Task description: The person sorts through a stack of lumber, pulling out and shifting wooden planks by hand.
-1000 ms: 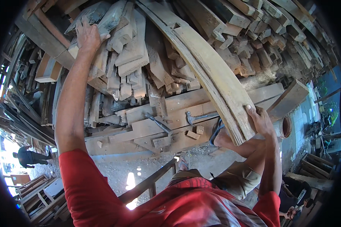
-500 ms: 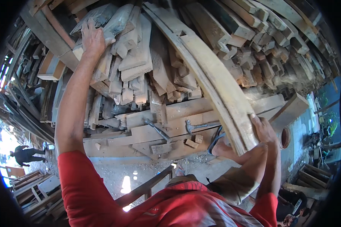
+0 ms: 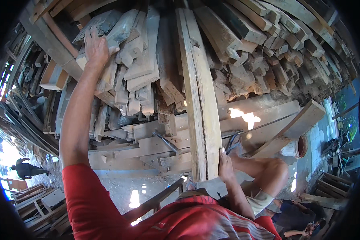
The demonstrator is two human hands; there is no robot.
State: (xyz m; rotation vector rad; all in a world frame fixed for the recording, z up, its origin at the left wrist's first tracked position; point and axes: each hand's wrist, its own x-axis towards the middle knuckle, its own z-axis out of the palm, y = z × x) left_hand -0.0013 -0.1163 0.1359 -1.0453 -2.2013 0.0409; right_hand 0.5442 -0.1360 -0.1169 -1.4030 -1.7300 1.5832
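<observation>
A long, weathered wooden beam (image 3: 204, 104) runs from the stack toward me, with a groove along its length and a notch near its far part. My right hand (image 3: 227, 167) is closed on its near end, the thumb on the right edge. My left hand (image 3: 96, 48) lies with spread fingers on the grey end of a stacked timber (image 3: 98, 26) at the upper left. Under the near end of the beam lies a hammer (image 3: 231, 133), its head hidden behind the beam. To the left lies a hand tool with a long metal part (image 3: 166, 142).
A large pile of stacked timbers (image 3: 264, 52) fills the far side. A thick plank (image 3: 290, 128) slants at the right beside a round, open container (image 3: 301, 146). One person (image 3: 300, 216) is at the lower right; another (image 3: 27, 169) is far left.
The beam's near end has swung left with my right hand, so it now points nearly straight at me and covers the hammer head. My left hand stays about where it was.
</observation>
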